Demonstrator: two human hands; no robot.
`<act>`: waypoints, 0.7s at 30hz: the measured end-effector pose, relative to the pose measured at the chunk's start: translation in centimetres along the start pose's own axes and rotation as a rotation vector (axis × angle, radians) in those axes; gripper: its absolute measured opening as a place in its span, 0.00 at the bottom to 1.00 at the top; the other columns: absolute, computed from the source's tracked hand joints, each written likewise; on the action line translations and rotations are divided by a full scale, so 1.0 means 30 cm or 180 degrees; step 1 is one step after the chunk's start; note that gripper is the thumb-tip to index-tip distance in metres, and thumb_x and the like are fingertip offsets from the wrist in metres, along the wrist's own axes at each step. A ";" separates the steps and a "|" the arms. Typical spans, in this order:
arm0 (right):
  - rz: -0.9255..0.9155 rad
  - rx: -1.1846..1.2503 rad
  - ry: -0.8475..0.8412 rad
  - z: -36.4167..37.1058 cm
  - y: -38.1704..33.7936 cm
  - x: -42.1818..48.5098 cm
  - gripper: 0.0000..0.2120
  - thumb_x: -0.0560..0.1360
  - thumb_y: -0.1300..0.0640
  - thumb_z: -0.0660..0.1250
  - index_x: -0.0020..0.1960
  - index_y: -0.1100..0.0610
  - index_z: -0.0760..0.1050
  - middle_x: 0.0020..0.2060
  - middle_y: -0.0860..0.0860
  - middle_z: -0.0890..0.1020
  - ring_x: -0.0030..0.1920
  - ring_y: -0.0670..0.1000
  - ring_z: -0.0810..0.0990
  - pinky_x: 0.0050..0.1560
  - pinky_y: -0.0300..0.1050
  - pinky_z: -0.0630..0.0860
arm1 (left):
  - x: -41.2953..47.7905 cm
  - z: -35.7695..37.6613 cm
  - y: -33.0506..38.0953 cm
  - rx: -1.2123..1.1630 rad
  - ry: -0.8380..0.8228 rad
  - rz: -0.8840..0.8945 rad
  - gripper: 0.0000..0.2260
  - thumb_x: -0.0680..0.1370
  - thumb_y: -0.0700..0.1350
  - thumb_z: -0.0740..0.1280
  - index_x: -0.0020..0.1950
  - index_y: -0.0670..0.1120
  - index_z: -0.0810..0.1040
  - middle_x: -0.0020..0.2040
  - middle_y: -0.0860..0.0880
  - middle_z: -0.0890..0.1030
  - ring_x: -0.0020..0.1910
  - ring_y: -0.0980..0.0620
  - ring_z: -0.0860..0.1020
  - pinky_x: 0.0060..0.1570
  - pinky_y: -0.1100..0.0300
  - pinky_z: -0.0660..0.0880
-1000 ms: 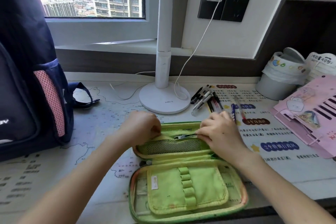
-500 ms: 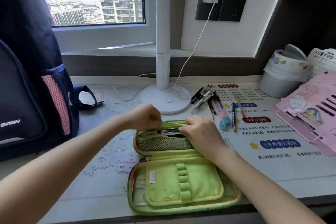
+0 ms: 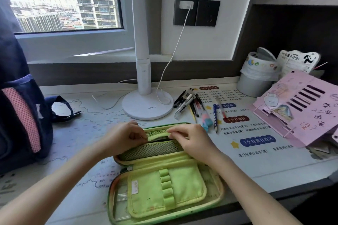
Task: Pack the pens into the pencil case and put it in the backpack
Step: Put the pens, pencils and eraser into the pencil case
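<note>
Before the round white lamp base (image 3: 148, 108), the open lime-green fabric pencil case (image 3: 164, 184) is lying, with the left hand (image 3: 126, 139) and right hand (image 3: 193, 141) pinching its mesh-pocket rim. Loose plastic pens (image 3: 190, 103) are lying right of the base.

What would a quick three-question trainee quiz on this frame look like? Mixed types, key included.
1. True or false: the pencil case lies open on the desk.
2. The loose pens lie: A) in a drawer; B) on the desk, right of the lamp base; C) on the floor.
3. Fill in: the left hand and right hand pinch the rim of the case's ____ pocket.
Key: 1 true; 2 B; 3 mesh.
</note>
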State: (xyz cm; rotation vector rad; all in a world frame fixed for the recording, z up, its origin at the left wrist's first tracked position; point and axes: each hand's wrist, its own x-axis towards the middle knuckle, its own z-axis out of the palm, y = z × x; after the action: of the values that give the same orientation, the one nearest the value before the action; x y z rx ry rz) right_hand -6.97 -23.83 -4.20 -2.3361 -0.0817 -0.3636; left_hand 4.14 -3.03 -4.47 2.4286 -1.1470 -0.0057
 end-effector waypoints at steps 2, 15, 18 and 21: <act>0.0200 0.0206 0.0342 -0.042 0.034 -0.021 0.08 0.75 0.60 0.67 0.52 0.55 0.82 0.42 0.48 0.85 0.36 0.41 0.80 0.37 0.30 0.75 | 0.004 0.009 0.011 0.0029 0.0039 -0.0004 0.06 0.72 0.51 0.69 0.45 0.52 0.83 0.41 0.52 0.79 0.36 0.56 0.74 0.39 0.60 0.74; 0.1357 -0.0364 0.0912 0.010 0.171 -0.030 0.13 0.75 0.51 0.64 0.57 0.54 0.78 0.48 0.50 0.84 0.44 0.50 0.80 0.40 0.41 0.73 | 0.134 0.143 0.255 0.0500 0.0141 0.0075 0.08 0.76 0.44 0.62 0.52 0.49 0.79 0.49 0.47 0.81 0.47 0.45 0.78 0.45 0.54 0.76; 0.1264 0.0475 0.1175 0.011 0.185 -0.032 0.11 0.75 0.53 0.66 0.53 0.56 0.80 0.44 0.52 0.84 0.44 0.51 0.81 0.47 0.51 0.79 | 0.181 0.182 0.303 0.0725 0.0185 0.0106 0.10 0.76 0.49 0.62 0.49 0.45 0.76 0.46 0.44 0.82 0.45 0.42 0.78 0.42 0.53 0.76; 0.1221 0.1205 0.1172 0.002 0.184 -0.032 0.08 0.76 0.58 0.64 0.50 0.57 0.82 0.42 0.53 0.85 0.46 0.53 0.82 0.52 0.58 0.78 | 0.227 0.198 0.335 0.0748 0.0257 0.0054 0.14 0.74 0.54 0.64 0.50 0.44 0.73 0.46 0.44 0.82 0.45 0.41 0.78 0.39 0.53 0.73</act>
State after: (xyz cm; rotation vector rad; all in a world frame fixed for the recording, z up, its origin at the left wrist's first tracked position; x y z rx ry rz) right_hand -6.94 -27.67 -8.30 -1.8279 0.4333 -0.5252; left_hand 0.10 -15.92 -4.52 2.5951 -1.1901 0.2430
